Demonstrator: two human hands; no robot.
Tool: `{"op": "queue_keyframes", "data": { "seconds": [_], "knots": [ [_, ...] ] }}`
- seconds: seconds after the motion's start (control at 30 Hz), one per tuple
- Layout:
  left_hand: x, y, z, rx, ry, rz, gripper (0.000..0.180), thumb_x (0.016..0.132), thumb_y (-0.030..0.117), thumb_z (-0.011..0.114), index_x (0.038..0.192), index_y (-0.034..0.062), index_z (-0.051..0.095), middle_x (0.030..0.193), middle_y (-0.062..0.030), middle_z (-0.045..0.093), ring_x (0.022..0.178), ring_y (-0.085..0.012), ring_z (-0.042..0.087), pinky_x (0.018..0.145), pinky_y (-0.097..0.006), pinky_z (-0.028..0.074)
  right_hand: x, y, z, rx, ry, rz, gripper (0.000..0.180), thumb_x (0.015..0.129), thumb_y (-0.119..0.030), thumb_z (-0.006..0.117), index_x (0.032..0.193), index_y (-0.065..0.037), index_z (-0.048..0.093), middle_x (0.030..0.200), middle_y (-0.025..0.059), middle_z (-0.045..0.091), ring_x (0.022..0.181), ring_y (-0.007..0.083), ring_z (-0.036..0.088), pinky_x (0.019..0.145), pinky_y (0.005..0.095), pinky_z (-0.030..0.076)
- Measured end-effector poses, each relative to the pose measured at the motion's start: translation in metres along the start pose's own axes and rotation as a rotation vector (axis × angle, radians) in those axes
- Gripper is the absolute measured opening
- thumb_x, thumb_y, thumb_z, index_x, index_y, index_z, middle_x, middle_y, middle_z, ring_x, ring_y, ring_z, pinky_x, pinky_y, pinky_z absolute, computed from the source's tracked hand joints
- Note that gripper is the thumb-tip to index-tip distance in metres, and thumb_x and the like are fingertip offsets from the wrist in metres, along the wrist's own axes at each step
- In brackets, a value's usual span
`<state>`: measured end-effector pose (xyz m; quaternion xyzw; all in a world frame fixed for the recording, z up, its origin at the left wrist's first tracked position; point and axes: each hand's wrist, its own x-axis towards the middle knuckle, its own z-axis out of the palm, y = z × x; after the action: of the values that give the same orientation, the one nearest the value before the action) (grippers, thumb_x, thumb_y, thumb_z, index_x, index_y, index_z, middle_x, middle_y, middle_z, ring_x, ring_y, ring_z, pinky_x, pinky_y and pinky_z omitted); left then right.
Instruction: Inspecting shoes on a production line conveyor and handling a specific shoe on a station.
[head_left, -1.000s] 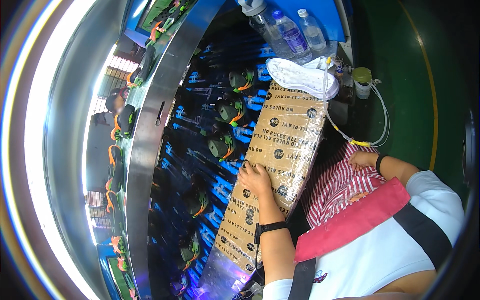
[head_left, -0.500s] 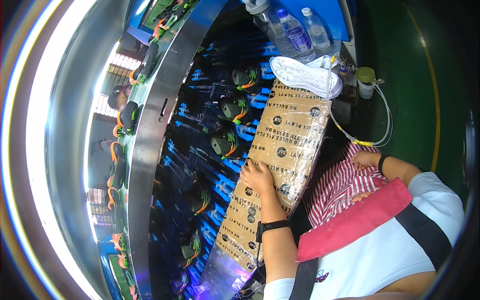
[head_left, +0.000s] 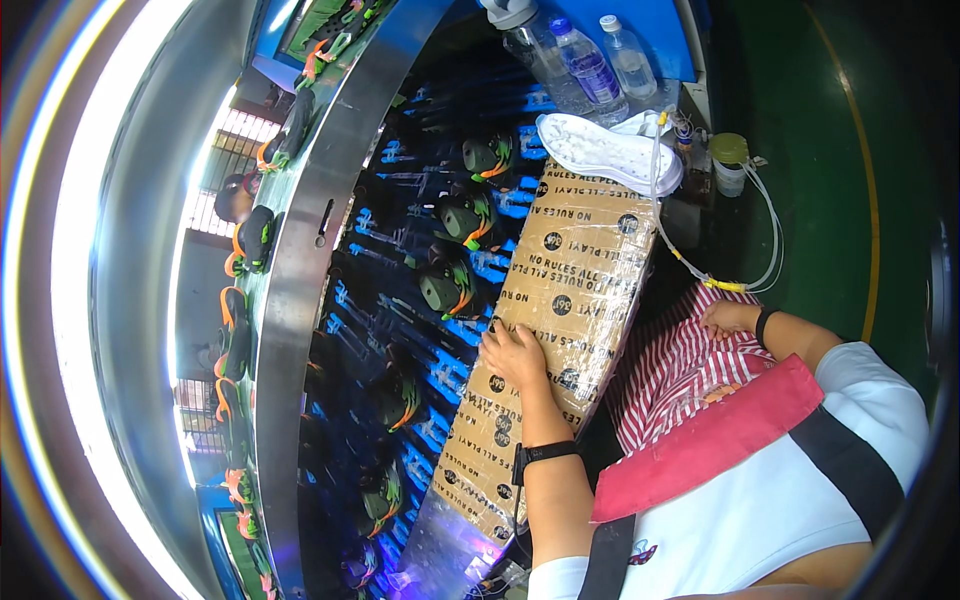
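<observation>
My left hand [head_left: 513, 355] lies palm down on a brown cardboard ledge [head_left: 560, 270] wrapped in clear film, its fingers stretched out near the ledge's left edge. Nothing is held in it. My right hand [head_left: 728, 318] rests on the red-and-white striped apron [head_left: 665, 380] over my lap, fingers loosely bent and partly turned from view. No object shows in that hand. Left of the ledge, several dark shoe uppers with green and orange trim, such as this shoe upper [head_left: 445, 285], sit on a dark rack with blue parts [head_left: 490, 265].
A white shoe sole [head_left: 605, 150] lies at the ledge's far end, beside bottles [head_left: 585, 60] and a looped white cord [head_left: 770, 240]. A tub with a yellowish lid [head_left: 730, 165] stands right of it. A metal rail [head_left: 300, 220] separates another row of shoes, with a person beyond.
Both my hands keep their places. The view has shifted very slightly.
</observation>
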<state>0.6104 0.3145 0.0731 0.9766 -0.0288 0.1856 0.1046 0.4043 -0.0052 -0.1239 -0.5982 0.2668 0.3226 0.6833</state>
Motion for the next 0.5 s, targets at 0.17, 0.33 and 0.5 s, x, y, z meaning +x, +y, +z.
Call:
{"op": "queue_keyframes", "data": {
  "seconds": [0.17,0.33,0.5],
  "knots": [
    [0.0005,0.0003,0.0000,0.001,0.001,0.007,0.043,0.082,0.035,0.049,0.118,0.0115,0.051,0.126,-0.0200,0.042,0.119,-0.0374,0.034,0.099,-0.048,0.025,-0.0012,-0.0016,-0.0005,0.035,-0.009,0.024,0.020,0.088,-0.014,0.043,0.097,-0.001,0.056,0.068,0.0113,0.060,0.048,0.0153,0.055,0.043,0.0249,0.046],
    [0.0005,0.0010,-0.0009,-0.006,-0.006,0.002,0.043,0.082,0.034,0.049,0.117,0.0104,0.052,0.126,-0.0202,0.042,0.119,-0.0374,0.034,0.100,-0.048,0.024,-0.0036,-0.0037,0.0005,0.040,-0.009,0.030,0.019,0.088,-0.014,0.045,0.096,-0.001,0.056,0.068,0.0110,0.060,0.048,0.0152,0.054,0.044,0.0250,0.046],
    [-0.0001,0.0027,-0.0040,-0.017,-0.019,0.003,0.043,0.082,0.034,0.049,0.117,0.0101,0.052,0.126,-0.0203,0.041,0.120,-0.0373,0.033,0.100,-0.048,0.023,-0.0057,-0.0060,0.0019,0.035,0.014,0.039,0.021,0.087,-0.009,0.043,0.101,0.000,0.055,0.068,0.0112,0.060,0.047,0.0157,0.055,0.041,0.0238,0.043]
  ]
}}
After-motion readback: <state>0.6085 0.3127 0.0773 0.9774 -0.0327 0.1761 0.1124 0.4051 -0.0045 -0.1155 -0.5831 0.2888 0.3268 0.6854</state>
